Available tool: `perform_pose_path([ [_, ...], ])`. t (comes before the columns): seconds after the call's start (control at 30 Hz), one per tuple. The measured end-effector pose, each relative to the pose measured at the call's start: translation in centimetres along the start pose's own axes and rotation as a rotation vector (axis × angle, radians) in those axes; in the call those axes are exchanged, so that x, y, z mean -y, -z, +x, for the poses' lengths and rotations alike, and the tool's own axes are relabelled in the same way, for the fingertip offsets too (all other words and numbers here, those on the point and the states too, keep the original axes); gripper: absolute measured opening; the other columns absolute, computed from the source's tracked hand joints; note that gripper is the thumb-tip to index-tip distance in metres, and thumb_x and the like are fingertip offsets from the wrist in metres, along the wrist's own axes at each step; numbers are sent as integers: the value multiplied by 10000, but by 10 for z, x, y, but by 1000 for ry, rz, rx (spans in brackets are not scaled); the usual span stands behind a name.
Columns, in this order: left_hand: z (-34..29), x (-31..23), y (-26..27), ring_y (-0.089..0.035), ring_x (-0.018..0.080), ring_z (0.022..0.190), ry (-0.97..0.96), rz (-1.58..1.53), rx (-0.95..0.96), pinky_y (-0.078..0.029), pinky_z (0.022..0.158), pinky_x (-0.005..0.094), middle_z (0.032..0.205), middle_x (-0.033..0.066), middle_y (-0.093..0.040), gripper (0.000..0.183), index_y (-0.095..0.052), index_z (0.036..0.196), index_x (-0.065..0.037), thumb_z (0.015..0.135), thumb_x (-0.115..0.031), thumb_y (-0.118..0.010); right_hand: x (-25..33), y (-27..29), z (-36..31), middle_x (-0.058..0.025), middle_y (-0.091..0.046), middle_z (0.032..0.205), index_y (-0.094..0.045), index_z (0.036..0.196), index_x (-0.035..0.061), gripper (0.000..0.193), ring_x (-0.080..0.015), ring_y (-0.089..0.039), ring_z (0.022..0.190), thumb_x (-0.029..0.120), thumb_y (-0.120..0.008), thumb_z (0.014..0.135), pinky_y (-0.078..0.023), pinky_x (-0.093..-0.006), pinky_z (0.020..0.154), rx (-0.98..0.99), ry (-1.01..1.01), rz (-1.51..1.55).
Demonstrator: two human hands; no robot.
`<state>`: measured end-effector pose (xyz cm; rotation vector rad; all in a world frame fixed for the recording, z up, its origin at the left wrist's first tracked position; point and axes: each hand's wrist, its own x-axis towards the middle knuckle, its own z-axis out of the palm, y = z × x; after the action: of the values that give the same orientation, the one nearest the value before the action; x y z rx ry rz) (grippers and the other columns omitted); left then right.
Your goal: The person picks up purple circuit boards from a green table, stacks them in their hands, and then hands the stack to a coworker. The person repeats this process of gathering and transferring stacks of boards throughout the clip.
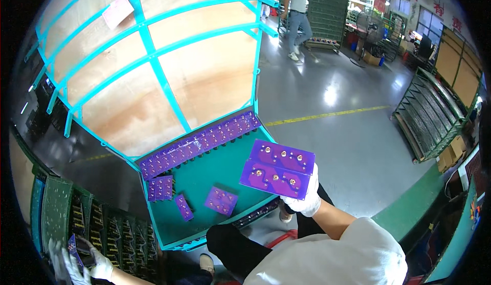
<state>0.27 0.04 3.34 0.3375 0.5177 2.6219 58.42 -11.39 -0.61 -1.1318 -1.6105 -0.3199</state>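
Observation:
My right hand [304, 203], in a white glove, is closed on the near right edge of purple circuit boards [276, 176]. Two of them lie edge to edge, with round metallic contacts on top, above the right front corner of a green tray surface [197, 183]. Along the back of that surface runs a long row of purple boards [199, 144]. Loose there are a board at the left [160, 188], a narrow one [183, 207] and a squarish one [221, 200]. My left hand is not in view.
A teal frame with plywood panels [204, 75] rises behind the tray. At lower left, a co-worker's gloved hands [102, 268] hold a board beside a green rack [110, 234]. A person [298, 14] walks at the back. A wheeled rack [427, 116] stands right.

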Motion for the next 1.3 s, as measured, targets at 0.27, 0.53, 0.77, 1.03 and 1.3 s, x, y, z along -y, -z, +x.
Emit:
perform_pose_path([
  [0.27,29,-13,11,-225,388,1338,-17,-39,-26,-173,1069,672,1449,189,-217,566,-255,1395,-9,928,-306,-374,2,-3,1,-114,-637,1106,-651,1072,88,399,-306,-611,991,294,-683,733,-439,-405,891,-13,-75,25],
  [0.53,77,-50,24,-116,367,1389,-19,-30,-104,-137,1064,696,1508,154,-73,626,-166,1451,-63,931,-338,-379,9,0,12,-99,-654,1078,-669,1049,113,376,-307,-611,996,276,-694,711,-442,-422,894,59,-79,91],
  [0.77,-63,14,14,-421,294,1203,324,15,505,-328,1013,469,1278,200,-429,628,-400,1272,-28,898,-532,-421,12,-25,-3,-113,-635,1118,-631,1124,84,481,-347,-564,1054,273,-730,693,-369,-479,923,-23,17,-81],
  [1.03,-356,119,40,-389,291,1267,1177,207,464,-347,1035,489,1401,103,-375,821,-335,1397,-147,812,-711,-452,40,-87,-17,-130,-581,1189,-589,1180,76,524,-335,-558,1065,322,-709,733,-382,-482,907,282,67,199],
  [1.3,-347,97,27,-222,354,1371,1111,-608,346,-177,1112,535,1506,146,-210,775,-195,1466,-124,903,-650,-279,82,-139,-61,-213,-438,1299,-589,1173,98,522,-408,-495,1132,244,-738,695,-383,-517,946,349,7,434],
])
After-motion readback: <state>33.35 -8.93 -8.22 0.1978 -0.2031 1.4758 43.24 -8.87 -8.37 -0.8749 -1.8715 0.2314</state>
